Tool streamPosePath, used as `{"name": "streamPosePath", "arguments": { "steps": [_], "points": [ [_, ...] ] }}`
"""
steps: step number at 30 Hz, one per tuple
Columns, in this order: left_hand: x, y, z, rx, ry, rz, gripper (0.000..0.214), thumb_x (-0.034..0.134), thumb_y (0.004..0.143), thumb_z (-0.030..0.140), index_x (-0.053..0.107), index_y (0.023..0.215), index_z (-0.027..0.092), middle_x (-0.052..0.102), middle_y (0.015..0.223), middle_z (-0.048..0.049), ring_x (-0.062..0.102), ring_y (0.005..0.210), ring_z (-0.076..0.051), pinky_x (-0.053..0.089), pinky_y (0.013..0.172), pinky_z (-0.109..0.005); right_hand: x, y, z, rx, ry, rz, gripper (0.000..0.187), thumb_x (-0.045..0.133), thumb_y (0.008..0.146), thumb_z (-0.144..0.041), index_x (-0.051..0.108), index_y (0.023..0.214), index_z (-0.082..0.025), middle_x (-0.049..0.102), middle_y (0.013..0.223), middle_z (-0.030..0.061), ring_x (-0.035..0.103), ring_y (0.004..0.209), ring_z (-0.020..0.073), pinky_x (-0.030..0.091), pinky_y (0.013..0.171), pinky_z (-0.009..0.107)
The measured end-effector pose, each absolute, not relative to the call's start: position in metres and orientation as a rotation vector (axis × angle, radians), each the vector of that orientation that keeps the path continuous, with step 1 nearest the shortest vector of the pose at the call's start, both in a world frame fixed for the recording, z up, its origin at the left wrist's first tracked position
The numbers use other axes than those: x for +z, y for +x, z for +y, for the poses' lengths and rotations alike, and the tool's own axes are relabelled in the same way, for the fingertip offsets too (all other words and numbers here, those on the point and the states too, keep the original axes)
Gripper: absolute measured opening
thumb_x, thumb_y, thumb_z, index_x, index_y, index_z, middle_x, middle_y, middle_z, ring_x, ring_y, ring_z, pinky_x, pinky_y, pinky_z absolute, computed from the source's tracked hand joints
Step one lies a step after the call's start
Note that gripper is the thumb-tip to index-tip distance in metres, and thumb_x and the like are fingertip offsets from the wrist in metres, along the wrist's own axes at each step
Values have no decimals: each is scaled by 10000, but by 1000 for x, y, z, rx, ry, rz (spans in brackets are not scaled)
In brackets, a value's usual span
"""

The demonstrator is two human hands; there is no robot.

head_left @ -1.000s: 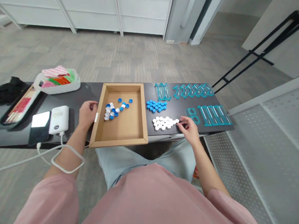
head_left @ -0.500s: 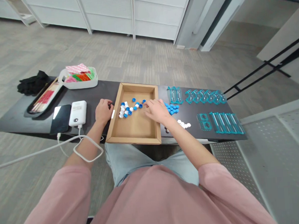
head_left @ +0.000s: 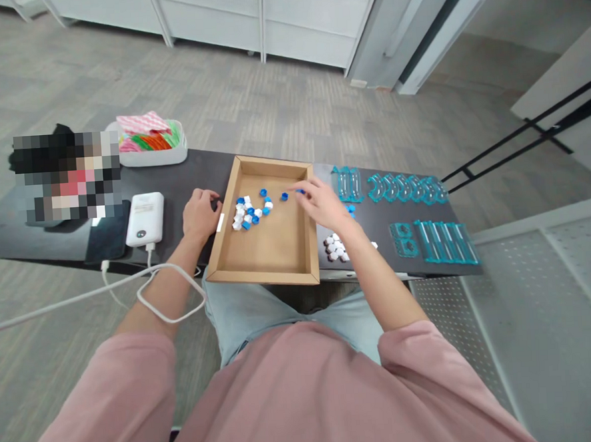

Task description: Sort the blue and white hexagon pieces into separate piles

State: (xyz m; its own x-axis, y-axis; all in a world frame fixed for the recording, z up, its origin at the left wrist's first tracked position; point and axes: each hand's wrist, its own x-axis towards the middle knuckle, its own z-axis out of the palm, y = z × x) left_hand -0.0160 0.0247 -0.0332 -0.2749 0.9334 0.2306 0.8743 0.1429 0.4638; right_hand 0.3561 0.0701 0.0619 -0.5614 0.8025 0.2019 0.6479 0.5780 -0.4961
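A shallow cardboard tray (head_left: 266,275) holds several small blue and white hexagonal pieces, mostly gathered in a cluster (head_left: 248,214) at its left. My right hand (head_left: 322,203) reaches over the tray's right wall, thumb and fingers closing on a blue hexagonal piece (head_left: 300,191), partly hidden at the fingertips. Another blue piece (head_left: 284,196) lies just left of it on the tray floor. Resting on the table against the tray's left wall, my left hand (head_left: 201,212) has loosely bent fingers, a gap beside the thumb and nothing visible in it.
Rows of white hexagonal pieces (head_left: 334,247) and partly hidden blue pieces (head_left: 351,211) lie right of the tray. Farther right are clear teal plastic parts (head_left: 406,189). On the left are a power bank (head_left: 145,219) with a cable (head_left: 171,268), a phone (head_left: 109,236) and a white basket (head_left: 154,156).
My right hand has shifted right and slightly away from me, bringing one blue piece from the cluster's right end toward the tray's right wall. My left hand stays beside the tray.
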Motion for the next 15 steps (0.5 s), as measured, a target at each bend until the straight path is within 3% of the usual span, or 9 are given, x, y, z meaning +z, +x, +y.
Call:
{"name": "streamPosePath", "arguments": {
  "steps": [4, 8, 15],
  "points": [
    [-23, -13, 22, 684, 1794, 2318, 266, 658, 1026, 278, 802, 1236, 201, 710, 1339, -160, 743, 1172, -330, 596, 1027, -432, 57, 457, 57, 533, -1266, -2030, 297, 587, 1168, -437, 816, 1266, -275, 751, 1200, 96, 700, 1027, 275, 580, 986, 450],
    [-9, -7, 17, 532, 1778, 2334, 338, 608, 1088, 308, 773, 1338, 151, 689, 1407, -171, 711, 1203, -311, 580, 1057, -416, 19, 524, 43, 619, -1484, -1763, 346, 729, 1014, -589, 748, 1115, -258, 776, 1049, 69, 672, 848, 244, 575, 820, 412],
    [1, 2, 13, 477, 1710, 2404, 339, 645, 1078, 275, 762, 1366, 137, 692, 1414, -160, 686, 1189, -278, 566, 1093, -398, -29, 535, 47, 707, -1674, -1635, 345, 811, 861, -584, 662, 951, -286, 800, 917, 56, 739, 852, 274, 607, 901, 455]
  ]
}}
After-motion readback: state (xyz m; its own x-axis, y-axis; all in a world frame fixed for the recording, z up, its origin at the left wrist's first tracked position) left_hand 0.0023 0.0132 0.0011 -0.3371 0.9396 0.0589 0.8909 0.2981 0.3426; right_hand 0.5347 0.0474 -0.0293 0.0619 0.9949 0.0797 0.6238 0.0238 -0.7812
